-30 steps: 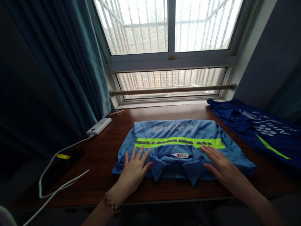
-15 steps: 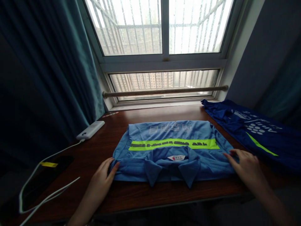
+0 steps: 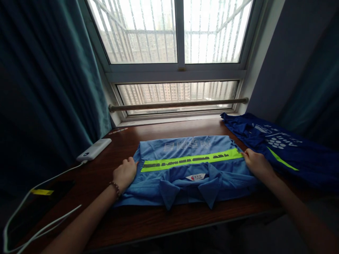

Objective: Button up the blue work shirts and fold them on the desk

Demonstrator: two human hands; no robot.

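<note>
A light blue work shirt with a collar lies folded on the dark wooden table, its collar towards me. A bright yellow-green band crosses it, and faint grey lettering shows beyond the band. My left hand, a beaded bracelet at the wrist, is closed on the shirt's left side near the band's end. At the other end of the band, my right hand pinches the shirt's right edge between thumb and fingers. Some of the left fingertips are hidden.
To the right lies a dark blue garment with white print. A white power bank with a white cable sits at the left, near a dark flat object with a yellow strip. A curtain and a barred window stand behind.
Both hands have moved away from me, from the shirt's near corners to the ends of the band, and grip there. The band now slants up to the right. The view has shifted slightly.
</note>
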